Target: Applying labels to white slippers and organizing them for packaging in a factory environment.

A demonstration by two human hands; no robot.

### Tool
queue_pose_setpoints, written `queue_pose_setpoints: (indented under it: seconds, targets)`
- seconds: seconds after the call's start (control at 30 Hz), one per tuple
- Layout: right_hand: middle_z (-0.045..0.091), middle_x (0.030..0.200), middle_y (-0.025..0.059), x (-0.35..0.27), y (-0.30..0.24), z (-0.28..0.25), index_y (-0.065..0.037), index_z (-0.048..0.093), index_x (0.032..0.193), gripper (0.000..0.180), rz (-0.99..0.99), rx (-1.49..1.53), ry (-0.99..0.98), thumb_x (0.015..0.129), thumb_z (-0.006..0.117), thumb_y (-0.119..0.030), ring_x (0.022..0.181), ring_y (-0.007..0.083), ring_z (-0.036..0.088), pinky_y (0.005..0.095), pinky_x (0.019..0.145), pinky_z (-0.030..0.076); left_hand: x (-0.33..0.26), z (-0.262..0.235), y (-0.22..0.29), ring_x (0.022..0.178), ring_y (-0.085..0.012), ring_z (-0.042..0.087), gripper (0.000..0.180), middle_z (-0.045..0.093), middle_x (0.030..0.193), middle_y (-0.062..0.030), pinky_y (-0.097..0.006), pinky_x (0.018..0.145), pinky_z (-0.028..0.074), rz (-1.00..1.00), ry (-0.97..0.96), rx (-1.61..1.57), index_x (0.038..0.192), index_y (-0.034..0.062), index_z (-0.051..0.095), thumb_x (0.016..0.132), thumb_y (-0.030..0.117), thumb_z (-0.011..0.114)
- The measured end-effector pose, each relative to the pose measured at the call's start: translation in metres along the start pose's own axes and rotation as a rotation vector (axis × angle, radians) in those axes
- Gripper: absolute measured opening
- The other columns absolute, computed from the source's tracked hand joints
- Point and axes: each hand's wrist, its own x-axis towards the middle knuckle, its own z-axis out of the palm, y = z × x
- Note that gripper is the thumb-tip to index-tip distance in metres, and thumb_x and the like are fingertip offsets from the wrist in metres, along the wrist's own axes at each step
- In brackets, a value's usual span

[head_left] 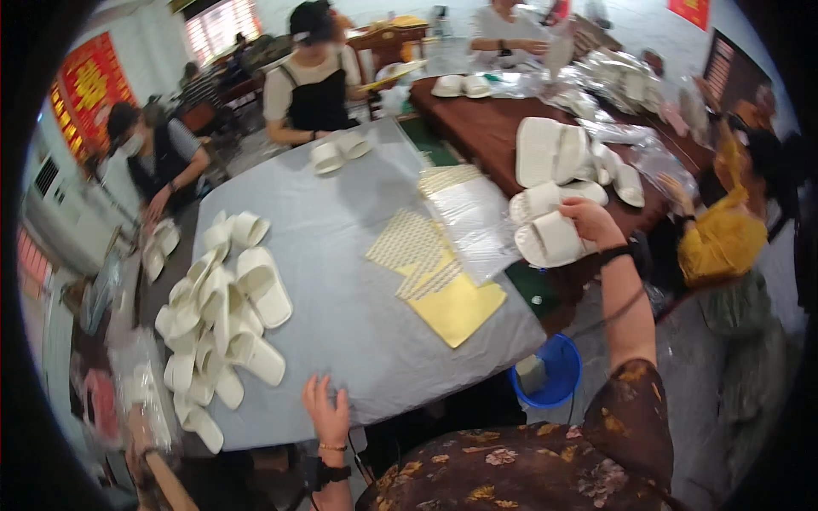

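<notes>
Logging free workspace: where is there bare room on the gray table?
Bare cloth lies between the slipper heap and yellow sheet, also right of the left hand. Crowded: the cloth's left side; the brown table beyond the right hand.

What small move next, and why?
Probably shift the white slipper in the right hand further over the brown table: it appears near that table's edge, while other white slippers lie farther in. The left hand looks empty, by the grey table's near edge.
</notes>
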Motion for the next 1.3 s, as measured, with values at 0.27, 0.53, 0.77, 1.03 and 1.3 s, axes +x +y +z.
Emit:
queue_pose_setpoints:
  seconds: [0.27, 0.53, 0.77, 1.03, 1.3]
  targets:
    - [0.067, 0.103, 0.0078, -0.093, 0.033, 0.192, -0.002, 0.057, 0.113, 0.021, -0.071, 0.552, -0.366, 0.093, 0.057, -0.006, 0.089, 0.0178, 0.067, 0.0329, 0.077, 0.055, 0.006, -0.031, 0.073, 0.125, -0.0283, 0.051, 0.054, 0.051, 0.137, -0.0165, -0.041, 0.1, 0.044, -0.033, -0.222, -0.575, 0.133, 0.0027, 0.051, 0.084, 0.014, 0.071]
    - [0.054, 0.129, 0.0182, -0.146, 0.082, 0.353, 0.005, 0.037, 0.138, 0.056, 0.129, 0.378, -0.575, 0.089, 0.063, -0.006, 0.114, 0.0241, 0.058, 0.0348, 0.093, 0.051, 0.049, -0.016, 0.083, 0.128, -0.0285, 0.048, 0.068, 0.044, 0.143, -0.0226, -0.039, 0.101, 0.044, -0.247, -0.194, -1.066, 0.144, -0.0027, 0.034, 0.089, 0.017, 0.067]
    - [0.057, 0.118, 0.0197, -0.113, 0.133, 0.33, 0.004, 0.056, 0.122, 0.044, -0.319, -0.709, -0.295, 0.083, 0.067, -0.014, 0.102, 0.0284, 0.062, 0.0365, 0.084, 0.051, 0.037, 0.008, -0.001, 0.138, -0.0473, 0.03, 0.078, 0.025, 0.151, -0.033, -0.047, 0.114, 0.026, -0.035, 0.068, -0.168, 0.147, -0.0028, 0.028, 0.088, 0.027, 0.068]
    - [0.055, 0.114, 0.0248, -0.105, 0.151, 0.354, 0.0, 0.047, 0.131, 0.056, -0.482, -0.921, -0.218, 0.081, 0.068, -0.016, 0.101, 0.0435, 0.058, 0.0476, 0.084, 0.05, 0.053, 0.014, 0.011, 0.139, -0.0485, 0.028, 0.079, 0.024, 0.151, -0.0341, -0.048, 0.114, 0.027, 0.103, -0.041, -0.137, 0.149, -0.0007, 0.027, 0.084, 0.018, 0.069]
    - [0.056, 0.113, 0.0223, -0.063, 0.151, 0.353, -0.001, 0.052, 0.125, 0.043, -0.663, -0.895, -0.19, 0.083, 0.061, -0.008, 0.098, 0.0415, 0.06, 0.0461, 0.083, 0.051, 0.059, 0.011, 0.021, 0.135, -0.0437, 0.036, 0.075, 0.033, 0.149, -0.0277, -0.049, 0.11, 0.033, 0.241, 0.035, -0.015, 0.146, 0.0016, 0.034, 0.081, 0.015, 0.069]
